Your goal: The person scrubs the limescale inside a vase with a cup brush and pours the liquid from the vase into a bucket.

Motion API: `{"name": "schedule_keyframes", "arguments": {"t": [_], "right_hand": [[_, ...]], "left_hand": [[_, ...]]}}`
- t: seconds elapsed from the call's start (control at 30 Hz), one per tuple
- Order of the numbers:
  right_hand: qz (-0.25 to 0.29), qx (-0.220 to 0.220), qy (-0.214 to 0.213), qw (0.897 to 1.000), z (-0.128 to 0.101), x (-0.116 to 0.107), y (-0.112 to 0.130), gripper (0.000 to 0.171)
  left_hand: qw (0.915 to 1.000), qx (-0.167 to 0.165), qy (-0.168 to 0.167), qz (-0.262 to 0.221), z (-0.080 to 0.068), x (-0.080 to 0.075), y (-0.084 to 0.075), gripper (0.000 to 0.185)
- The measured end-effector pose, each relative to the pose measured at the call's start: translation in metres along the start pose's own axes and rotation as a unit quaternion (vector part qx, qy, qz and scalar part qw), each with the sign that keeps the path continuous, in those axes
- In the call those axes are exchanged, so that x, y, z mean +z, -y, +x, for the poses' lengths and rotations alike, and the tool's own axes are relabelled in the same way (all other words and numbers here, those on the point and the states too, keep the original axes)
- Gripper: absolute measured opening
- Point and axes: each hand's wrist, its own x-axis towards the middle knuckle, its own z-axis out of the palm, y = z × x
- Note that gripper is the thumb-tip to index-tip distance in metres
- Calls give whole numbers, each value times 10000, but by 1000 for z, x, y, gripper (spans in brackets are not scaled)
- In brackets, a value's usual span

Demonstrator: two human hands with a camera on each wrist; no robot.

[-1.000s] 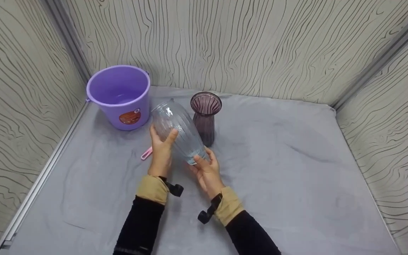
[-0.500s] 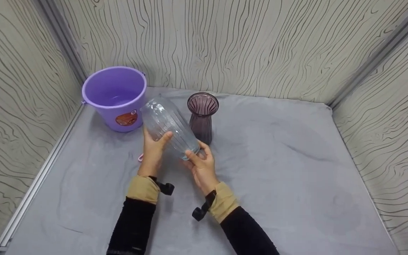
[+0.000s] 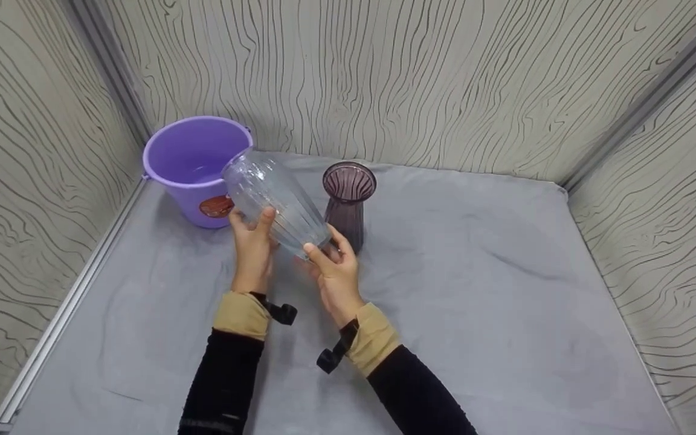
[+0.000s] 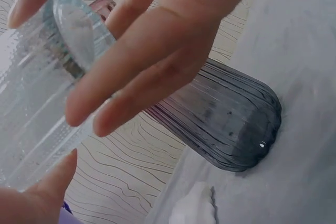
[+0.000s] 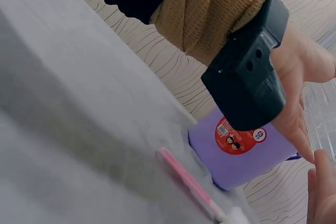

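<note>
A clear ribbed glass vase (image 3: 284, 202) is tilted above the cloth, its mouth up and to the left, overlapping the bucket's rim in the head view. My left hand (image 3: 253, 254) grips the vase low on its wide body, thumb on the near side. My right hand (image 3: 337, 275) holds the base, with the thumb on top and fingers round the far side; in the left wrist view its fingers (image 4: 131, 61) lie against the glass base. A purple bucket (image 3: 182, 196) stands upright just beyond the vase's mouth.
Behind my right hand a dark purple glass vase (image 3: 348, 214) stands upright. A pink-handled brush (image 5: 184, 177) with a white head lies on the grey cloth (image 3: 475, 314) near the bucket. Wood-patterned panels (image 3: 384, 72) enclose the back and sides.
Both hands have moved the clear vase up and to the left, bringing its mouth over the bucket's rim in the head view. The brush handle has become hidden there behind my left hand.
</note>
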Motion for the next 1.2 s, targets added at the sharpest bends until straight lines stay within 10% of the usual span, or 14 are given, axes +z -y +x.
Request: {"name": "schedule_keyframes", "arguments": {"t": [1.2], "right_hand": [[-1196,-503,30,9916,17,57,29,73]], "left_hand": [[9912,-261,153,-1289,32,7,-18,114]]}}
